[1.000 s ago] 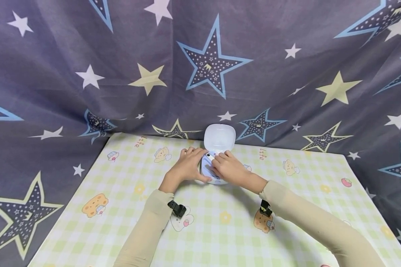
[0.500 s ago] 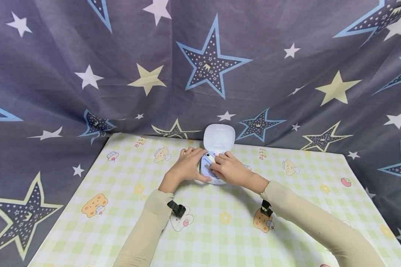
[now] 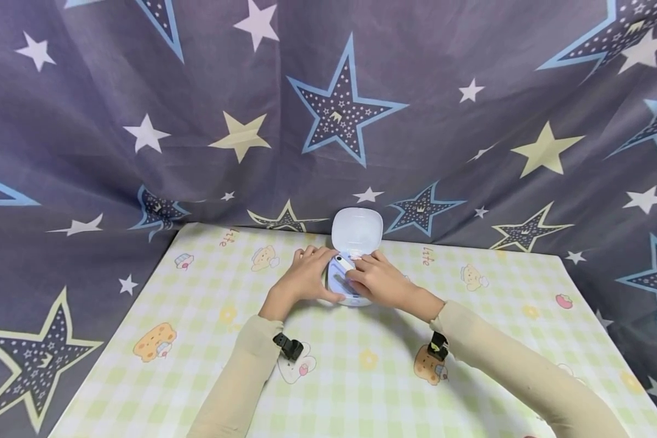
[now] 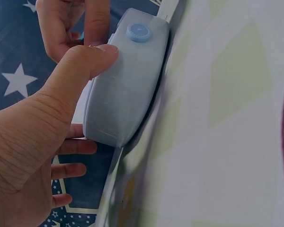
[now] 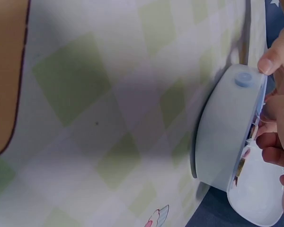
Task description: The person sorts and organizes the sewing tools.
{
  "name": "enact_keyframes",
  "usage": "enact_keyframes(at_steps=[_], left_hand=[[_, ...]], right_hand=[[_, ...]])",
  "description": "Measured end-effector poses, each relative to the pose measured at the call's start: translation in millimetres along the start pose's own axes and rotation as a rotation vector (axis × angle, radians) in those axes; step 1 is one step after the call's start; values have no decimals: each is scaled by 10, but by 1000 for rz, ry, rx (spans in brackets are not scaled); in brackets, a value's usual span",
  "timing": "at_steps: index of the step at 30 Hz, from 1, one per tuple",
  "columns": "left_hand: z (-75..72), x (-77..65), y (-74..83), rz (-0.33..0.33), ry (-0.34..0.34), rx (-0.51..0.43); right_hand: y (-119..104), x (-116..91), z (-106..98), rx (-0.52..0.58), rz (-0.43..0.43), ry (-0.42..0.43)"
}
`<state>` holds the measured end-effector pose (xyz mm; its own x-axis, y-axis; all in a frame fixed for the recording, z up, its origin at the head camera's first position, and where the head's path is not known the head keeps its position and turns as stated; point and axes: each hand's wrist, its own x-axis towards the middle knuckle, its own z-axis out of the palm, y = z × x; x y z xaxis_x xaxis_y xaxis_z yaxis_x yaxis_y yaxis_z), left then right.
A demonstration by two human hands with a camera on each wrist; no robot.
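Observation:
A small pale-blue case (image 4: 125, 85) stands on the table with its white lid (image 3: 357, 228) swung up at the back. On its front is a round blue button (image 4: 138, 32). My left hand (image 3: 303, 275) grips the case's left side, thumb on the front top edge, fingers round the far side. Inside lie a white piece with a dark round spot (image 3: 342, 261) and a greyish strip. My right hand (image 3: 384, 281) reaches over the case's right half, fingers curled down into it. Whether they pinch something is hidden; small coloured bits (image 5: 240, 170) show at the rim in the right wrist view.
A green-and-white checked cloth (image 3: 361, 389) with cartoon prints covers the table. Behind the table's back edge hangs a dark star-patterned curtain (image 3: 197, 91). The raised lid stands close to that curtain. Black straps with small devices (image 3: 289, 347) sit on both wrists.
The head view has tilted slightly, so the whole scene sits a little lower. Both hands stay at the case; the right fingers shift only slightly.

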<state>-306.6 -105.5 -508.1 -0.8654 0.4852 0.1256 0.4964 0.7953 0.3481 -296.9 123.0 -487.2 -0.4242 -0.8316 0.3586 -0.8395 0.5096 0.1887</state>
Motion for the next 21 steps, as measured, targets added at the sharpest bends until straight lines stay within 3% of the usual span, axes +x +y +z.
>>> enact_keyframes(at_steps=[10,17,21], left_hand=[[-56,-18,39,14,18,52],[-350,-92,249,19,59,86],[-523,-86,389,16,98,0]], right_hand=[[17,-29,-112,90,94,63],[26,5,-287,188,196,148],[67,12,-436,308,300,213]])
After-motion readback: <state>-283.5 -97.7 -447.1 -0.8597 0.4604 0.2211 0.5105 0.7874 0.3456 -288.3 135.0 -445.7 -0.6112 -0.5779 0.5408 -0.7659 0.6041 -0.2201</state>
